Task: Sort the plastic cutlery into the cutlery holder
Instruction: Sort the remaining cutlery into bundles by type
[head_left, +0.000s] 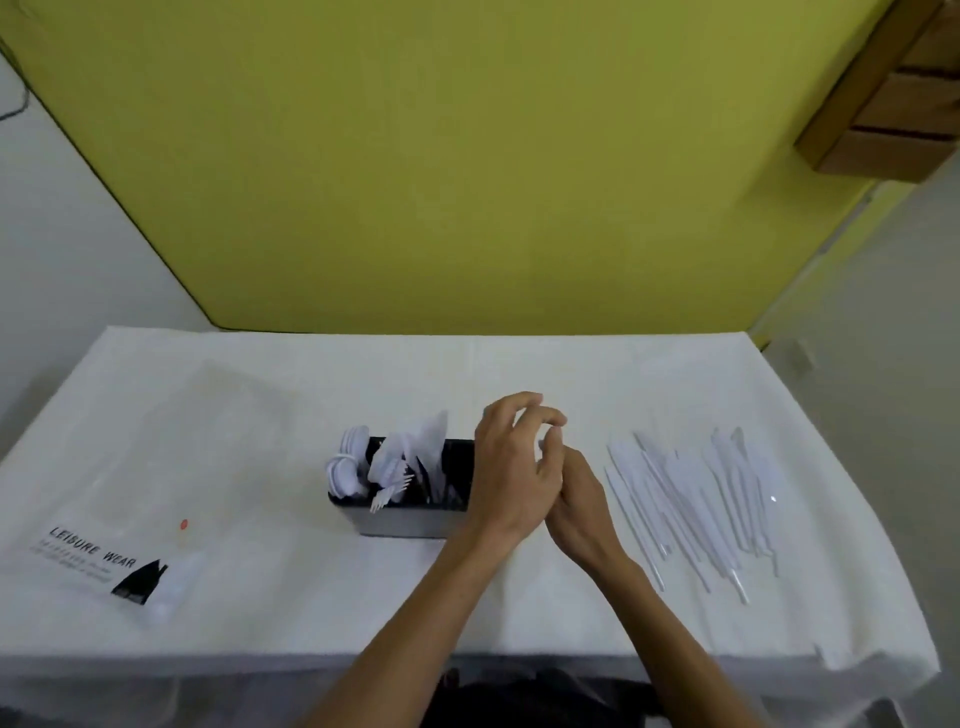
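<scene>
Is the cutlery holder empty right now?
No, the cutlery holder has white spoons and forks standing in it.

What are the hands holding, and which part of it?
Cannot tell. The left hand curls over the right hand beside the cutlery holder, hiding the fingertips; nothing shows plainly in either.

One cutlery holder (415, 519) stands on the one bench (260, 613). Its white spoons (343, 467) and forks (389, 488) overlap too much to count, though several of each show. At the right lies one loose pile of plastic knives (691, 493), well over a dozen, exact number unclear. One clear printed plastic bag (119, 561) lies at the left.
</scene>
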